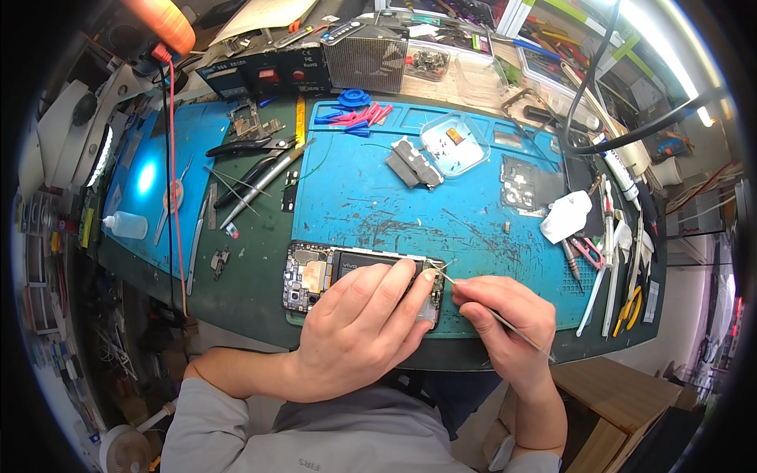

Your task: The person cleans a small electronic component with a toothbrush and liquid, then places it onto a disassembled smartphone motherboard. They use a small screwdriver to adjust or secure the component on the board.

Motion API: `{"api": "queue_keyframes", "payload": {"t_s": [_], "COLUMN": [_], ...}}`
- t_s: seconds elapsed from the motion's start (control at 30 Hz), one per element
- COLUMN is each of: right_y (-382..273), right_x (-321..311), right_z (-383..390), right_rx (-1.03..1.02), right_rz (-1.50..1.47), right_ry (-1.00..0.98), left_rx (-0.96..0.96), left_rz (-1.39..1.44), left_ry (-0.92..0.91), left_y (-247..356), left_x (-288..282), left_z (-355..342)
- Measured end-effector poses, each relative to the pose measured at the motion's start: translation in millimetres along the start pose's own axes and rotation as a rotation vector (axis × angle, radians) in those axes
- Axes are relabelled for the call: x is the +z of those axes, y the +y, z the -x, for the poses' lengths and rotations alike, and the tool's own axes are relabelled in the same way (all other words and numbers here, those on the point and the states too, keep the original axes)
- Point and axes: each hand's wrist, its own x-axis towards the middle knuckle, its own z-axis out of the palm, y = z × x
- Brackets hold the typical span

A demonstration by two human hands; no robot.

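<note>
An opened smartphone (303, 272) lies lengthwise near the front edge of the blue work mat, its circuit board and black battery exposed. My left hand (367, 315) is laid over it, fingers across the battery and the right end, the thumb toward the near edge. That hand hides much of the phone's middle. Pinched in my right hand (509, 311) is a thin metal rod-like tool (518, 332), its fine tip at the phone's right end, close to my left index finger. Whether the tip touches a part there is too small to tell.
Beyond the phone are a grey metal part (414, 164) and a clear dish (465, 162) of small pieces. Pliers (248, 147) and a slim tool (264, 185) lie left; a white cloth (566, 217) and yellow-handled tweezers (628, 307) lie right. A black cable (587, 94) hangs upper right.
</note>
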Motion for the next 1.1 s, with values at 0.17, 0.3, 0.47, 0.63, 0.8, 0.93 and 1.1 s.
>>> {"api": "queue_keyframes", "payload": {"t_s": [0.17, 0.3, 0.47, 0.63, 0.8, 0.93, 1.1], "right_y": [-1.3, -2.5, -2.8, -1.5, -1.7, -2.4, -2.7], "right_x": [0.5, 1.3, 1.3, 1.1, 1.0, 1.6, 2.3], "right_z": [-0.9, -1.4, -0.9, -0.7, -1.6, -2.2, -1.4], "right_rx": [0.001, -0.016, -0.021, -0.035, -0.036, -0.032, -0.035], "right_rz": [0.013, 0.043, 0.057, 0.053, 0.061, 0.064, 0.055], "right_ry": [0.002, 0.006, 0.004, -0.002, -0.005, -0.003, 0.01], "left_rx": [0.016, 0.026, 0.038, 0.027, 0.022, 0.023, 0.019], "left_rz": [-0.031, -0.028, -0.051, -0.019, 0.003, -0.005, -0.004], "left_ry": [-0.004, -0.023, -0.04, -0.019, -0.002, 0.002, 0.014], "left_y": [-0.8, -0.7, -0.5, -0.9, -1.1, -2.1, -1.4], "left_x": [-1.6, -1.8, -2.4, -1.5, -0.5, 0.5, 1.2], "left_z": [-0.4, 0.8, 1.3, 2.4, 1.5, 0.8, 1.0]}}
